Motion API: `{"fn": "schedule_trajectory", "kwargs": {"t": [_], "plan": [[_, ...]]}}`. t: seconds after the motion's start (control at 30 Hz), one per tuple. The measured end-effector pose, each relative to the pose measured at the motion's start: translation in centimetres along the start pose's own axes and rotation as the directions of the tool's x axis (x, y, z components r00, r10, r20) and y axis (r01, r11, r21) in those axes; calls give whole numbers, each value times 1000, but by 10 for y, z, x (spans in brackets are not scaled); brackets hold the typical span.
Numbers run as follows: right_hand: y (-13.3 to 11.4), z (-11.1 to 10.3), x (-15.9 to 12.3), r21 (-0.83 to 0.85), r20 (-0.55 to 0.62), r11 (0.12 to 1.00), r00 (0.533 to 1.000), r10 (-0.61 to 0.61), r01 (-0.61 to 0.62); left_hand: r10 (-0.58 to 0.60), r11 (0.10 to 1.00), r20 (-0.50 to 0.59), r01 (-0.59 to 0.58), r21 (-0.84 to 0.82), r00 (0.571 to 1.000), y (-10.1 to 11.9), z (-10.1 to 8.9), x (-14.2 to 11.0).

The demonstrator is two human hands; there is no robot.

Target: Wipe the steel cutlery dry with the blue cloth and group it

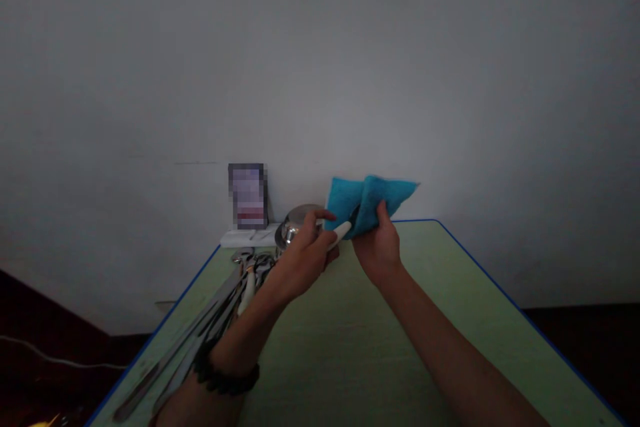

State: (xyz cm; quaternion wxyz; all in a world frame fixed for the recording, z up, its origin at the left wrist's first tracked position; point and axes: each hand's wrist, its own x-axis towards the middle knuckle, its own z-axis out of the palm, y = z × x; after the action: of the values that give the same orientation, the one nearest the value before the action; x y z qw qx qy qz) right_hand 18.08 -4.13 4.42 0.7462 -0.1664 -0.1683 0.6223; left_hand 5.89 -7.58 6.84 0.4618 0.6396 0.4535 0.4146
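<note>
Handle (342, 233) gripped by the left hand (309, 252) points between one and two o'clock into folded blue cloth (373, 201) grasped by the right hand (380, 251).

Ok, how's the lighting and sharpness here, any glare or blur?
Head view: dim overall, the floor very dark; small bright glints on the metal vessel; the upright device coarsely pixelated; fine detail soft on the blue cloth.
</note>
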Motion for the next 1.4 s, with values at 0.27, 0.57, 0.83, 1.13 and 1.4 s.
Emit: {"fn": "schedule_trajectory", "kwargs": {"t": [0.27, 0.57, 0.83, 1.13, 1.4], "plan": [[-19, -7, 4, 117, 56, 980, 986, 157, -163, 65, 994, -50, -70, -87, 997, -2, -1, 4], [-12, -18, -2, 249, 236, 905, 928, 289, -345, 71, 997, -24, -70, 46, 997, -12, 7, 7], [-6, -18, 6, -103, 76, 974, 975, 211, -203, 76, 953, 23, -80, 291, 997, -4, -9, 27], [-34, -27, 8, -324, 162, 912, 935, 317, -253, 85, 919, -22, -70, 387, 996, 6, -35, 9], [-48, -9, -4, 31, 341, 953, 900, 273, -300, 111, 891, -69, -69, 448, 991, 18, -33, -1]]}}
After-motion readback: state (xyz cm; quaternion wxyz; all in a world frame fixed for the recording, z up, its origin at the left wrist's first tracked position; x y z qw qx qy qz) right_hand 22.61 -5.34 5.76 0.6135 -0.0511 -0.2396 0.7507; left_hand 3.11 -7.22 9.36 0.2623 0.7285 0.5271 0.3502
